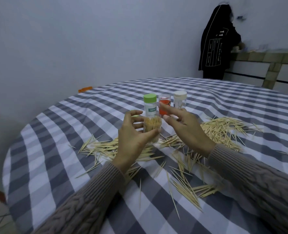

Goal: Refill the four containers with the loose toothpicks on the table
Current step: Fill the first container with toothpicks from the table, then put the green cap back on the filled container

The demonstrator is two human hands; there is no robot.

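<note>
My left hand (134, 134) grips a clear open container (34, 127) packed with toothpicks, held upright just above the table. Right beside it, my right hand (185, 127) hovers with fingers loosely spread and nothing in them that I can see. Behind the hands stand three more containers in a row: a green-lidded one (150, 105), a red one (164, 107) and a white-lidded one (180, 99). Loose toothpicks (224, 130) lie scattered in heaps on the checked cloth, to the right, under the hands and toward me (187, 186).
The round table (55, 166) wears a grey and white checked cloth; its edge curves off at the left. A person in black clothes (215, 48) stands at a counter at the far right. A small orange object (85, 89) lies at the table's far edge.
</note>
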